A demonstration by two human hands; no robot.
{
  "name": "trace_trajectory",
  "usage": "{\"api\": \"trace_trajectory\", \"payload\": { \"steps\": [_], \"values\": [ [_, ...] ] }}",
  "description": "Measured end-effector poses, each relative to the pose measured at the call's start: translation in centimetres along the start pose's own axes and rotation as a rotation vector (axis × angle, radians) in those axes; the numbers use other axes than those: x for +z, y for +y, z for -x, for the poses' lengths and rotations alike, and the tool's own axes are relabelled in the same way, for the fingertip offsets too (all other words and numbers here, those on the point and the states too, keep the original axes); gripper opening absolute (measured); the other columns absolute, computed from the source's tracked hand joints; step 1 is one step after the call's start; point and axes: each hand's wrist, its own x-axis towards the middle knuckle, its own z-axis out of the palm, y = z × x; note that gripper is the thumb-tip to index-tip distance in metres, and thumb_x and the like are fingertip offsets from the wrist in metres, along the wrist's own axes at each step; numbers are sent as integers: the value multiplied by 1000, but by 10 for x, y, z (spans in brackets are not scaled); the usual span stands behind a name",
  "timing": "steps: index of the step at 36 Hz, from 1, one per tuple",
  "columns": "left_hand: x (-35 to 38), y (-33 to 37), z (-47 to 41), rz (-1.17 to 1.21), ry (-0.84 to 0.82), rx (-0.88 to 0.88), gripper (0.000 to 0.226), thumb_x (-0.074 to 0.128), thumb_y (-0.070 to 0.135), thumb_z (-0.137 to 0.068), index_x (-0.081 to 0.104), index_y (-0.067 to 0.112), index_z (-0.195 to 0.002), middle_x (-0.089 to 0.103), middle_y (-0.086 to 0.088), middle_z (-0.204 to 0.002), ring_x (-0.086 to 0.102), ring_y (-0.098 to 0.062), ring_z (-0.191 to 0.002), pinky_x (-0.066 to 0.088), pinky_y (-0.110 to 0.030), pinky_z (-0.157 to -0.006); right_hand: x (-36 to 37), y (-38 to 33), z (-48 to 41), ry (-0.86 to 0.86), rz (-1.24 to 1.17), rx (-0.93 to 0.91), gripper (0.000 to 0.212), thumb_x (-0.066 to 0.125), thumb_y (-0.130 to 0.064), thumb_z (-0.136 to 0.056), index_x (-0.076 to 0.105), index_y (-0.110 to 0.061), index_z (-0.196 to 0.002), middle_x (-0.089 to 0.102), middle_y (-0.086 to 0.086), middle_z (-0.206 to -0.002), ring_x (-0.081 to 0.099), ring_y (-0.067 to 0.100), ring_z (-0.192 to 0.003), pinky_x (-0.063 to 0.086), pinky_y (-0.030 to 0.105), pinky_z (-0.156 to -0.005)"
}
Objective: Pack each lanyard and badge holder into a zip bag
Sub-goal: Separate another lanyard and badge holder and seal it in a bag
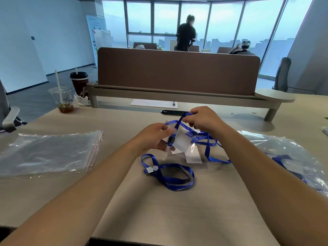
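Beige table: filled clear bags right, empty clear zip bags left. Gripping clear plastic badge holder with left fingers, pinching blue ribbon lanyard with right fingers; not bagged yet.

A clear badge holder is held by the left grip; its blue lanyard (taut between both) is pinched by the right grip, above the tabletop middle.

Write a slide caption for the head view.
Left hand holds a clear plastic badge holder; right hand pinches a blue ribbon lanyard above a beige desk, clear zip bags stacked left.
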Motion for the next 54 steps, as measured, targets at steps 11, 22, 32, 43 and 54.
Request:
{"api": "trace_trajectory", "payload": {
  "steps": [11, 22, 32, 43, 54],
  "values": [
    [3, 5, -4, -66, 14, 16, 28, 69, 14, -90, 51, 21, -111, 59, 6, -92, 70, -10, -60, 55, -17, -54, -1, 10, 0, -17, -59, 51, 14, 65, -25, -95, 62, -13, -100, 61, 3, -85, 54, 13, -70, 43, 18, -56],
    [-10, 2, -4, 243, 29, 37, 14, 64, 8, -93, 59, 15, -105, 71, -7, -97, 75, -21, -75, 60, -29, -65, -4, 42, 5, -19, -330, 153, 10, 66, -18, -94, 69, -14, -103, 70, 9, -96, 65, 21, -83, 58, 34, -78],
    [-13, 5, -14, 442, 261, 71, 25, 68, 9, -92, 59, 9, -115, 71, -13, -109, 74, -26, -87, 61, -44, -80, 20, 52, 11, -169, -200, 138, 20, 50, -16, -103, 68, -8, -103, 72, 10, -84, 63, 21, -70, 54, 33, -71],
    [-5, -1, -24, 245, 581, 115, 15, 67, 13, -92, 55, 21, -88, 64, -5, -96, 66, -20, -83, 62, -34, -71, 35, 21, 29, -483, 116, -47, 17, 53, -25, -102, 68, -18, -98, 70, 2, -87, 60, 8, -71, 48, 22, -70],
    [-13, -11, -24, -169, 483, 94, 18, 66, 17, -93, 55, 17, -107, 62, -9, -110, 66, -27, -94, 58, -41, -86, 8, 0, 35, -374, 45, -178, 10, 63, -23, -96, 71, -17, -97, 70, 0, -80, 59, 6, -66, 46, 15, -60]
  ]
}}
